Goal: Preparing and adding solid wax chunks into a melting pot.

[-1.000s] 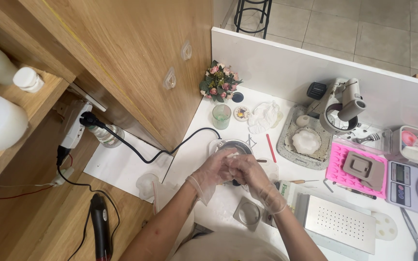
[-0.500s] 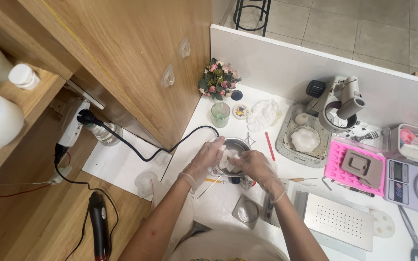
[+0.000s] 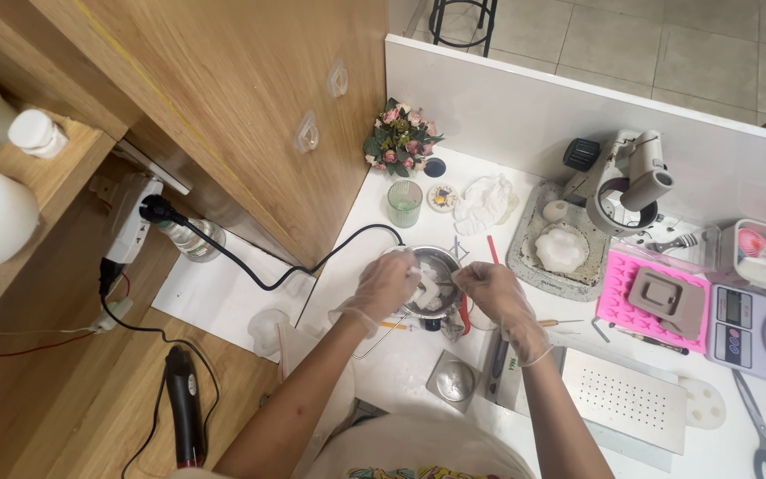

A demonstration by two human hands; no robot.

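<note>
White worktop (image 3: 401, 372), metal pot (image 3: 434, 282) (white chunks inside), gloved hands' grip unclear

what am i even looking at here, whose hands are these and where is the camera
The camera sits on a person's head and looks straight down, so the two arms coming up from the bottom are that person's own. Both hands wear thin clear gloves. The left hand and right hand meet over a small metal bowl with white chunks inside; what each grips is too small to tell. Around them on the white worktop lie a pink mould, a digital scale, a green glass and a small bunch of flowers. A black cable runs to a socket on the left.
</note>
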